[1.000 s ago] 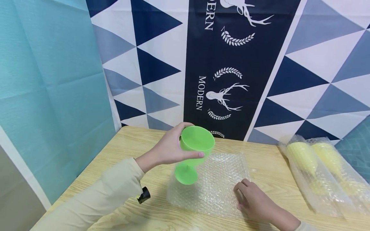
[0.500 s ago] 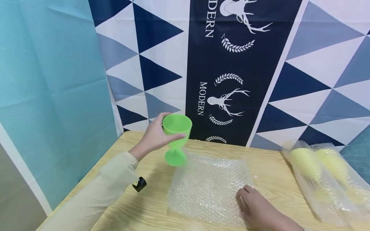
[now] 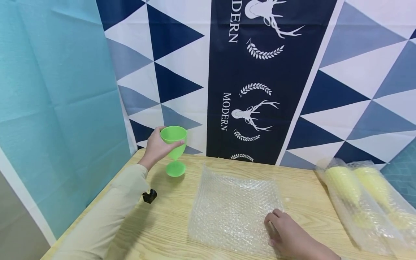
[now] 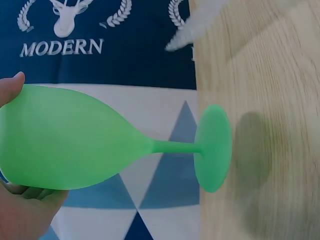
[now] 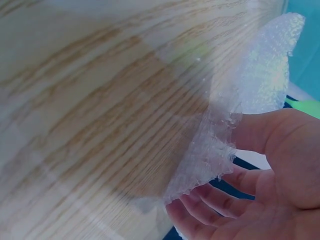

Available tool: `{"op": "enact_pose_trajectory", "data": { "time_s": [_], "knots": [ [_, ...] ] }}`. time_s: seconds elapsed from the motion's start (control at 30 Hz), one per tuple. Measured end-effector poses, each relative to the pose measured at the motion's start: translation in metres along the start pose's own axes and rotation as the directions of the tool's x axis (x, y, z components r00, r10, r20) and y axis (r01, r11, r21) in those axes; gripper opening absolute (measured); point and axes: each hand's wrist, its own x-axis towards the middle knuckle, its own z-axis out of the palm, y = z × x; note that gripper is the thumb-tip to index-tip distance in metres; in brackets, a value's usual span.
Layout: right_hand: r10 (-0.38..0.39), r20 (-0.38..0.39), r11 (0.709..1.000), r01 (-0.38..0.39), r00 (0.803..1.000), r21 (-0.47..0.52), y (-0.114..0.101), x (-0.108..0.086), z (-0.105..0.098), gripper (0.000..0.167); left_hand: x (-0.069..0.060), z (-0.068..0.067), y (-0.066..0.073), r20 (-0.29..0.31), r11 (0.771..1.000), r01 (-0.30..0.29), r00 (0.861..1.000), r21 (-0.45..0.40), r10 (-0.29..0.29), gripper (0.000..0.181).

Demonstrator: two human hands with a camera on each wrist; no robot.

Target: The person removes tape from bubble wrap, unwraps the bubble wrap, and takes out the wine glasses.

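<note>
In the head view my left hand [image 3: 157,147] grips a green plastic goblet [image 3: 176,153] round its bowl, at the back left. The goblet is upright and its bowl looks hollow from above. In the left wrist view the foot of the goblet [image 4: 213,148] hovers just over the wood, its shadow apart from it. A sheet of bubble wrap [image 3: 234,213] lies in the middle of the table. My right hand [image 3: 287,233] holds the sheet's right edge; in the right wrist view the bubble wrap edge [image 5: 210,155] passes between the thumb and fingers.
Two yellow goblets wrapped in bubble wrap, a nearer one [image 3: 344,186] and an outer one [image 3: 373,182], lie at the right of the wooden table [image 3: 169,224]. A patterned cloth [image 3: 250,72] hangs behind the table; a turquoise cloth [image 3: 65,108] hangs at the left.
My left hand has carried the green goblet left, from over the bubble wrap to the table's back left, and lowered it towards the wood. The right hand has stayed at the sheet's edge.
</note>
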Motion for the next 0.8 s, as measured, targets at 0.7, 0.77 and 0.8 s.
{"op": "enact_pose_trajectory", "data": {
  "time_s": [0.7,0.77,0.8],
  "knots": [
    [-0.005,-0.026,1.0,0.005,1.0,-0.019,0.003,0.003,-0.002,0.04,0.0,0.003,-0.049,-0.009,0.996,0.068,0.998,-0.06,-0.069,0.101],
    [0.003,-0.017,0.999,-0.003,1.0,-0.038,0.003,0.002,-0.001,0.04,-0.005,0.002,-0.05,-0.01,0.996,0.073,0.997,-0.047,-0.074,0.104],
    [0.011,-0.006,0.999,-0.011,1.0,-0.044,0.003,0.001,-0.001,0.039,-0.009,0.001,-0.05,-0.012,0.996,0.082,0.997,-0.038,-0.082,0.106]
  ]
}}
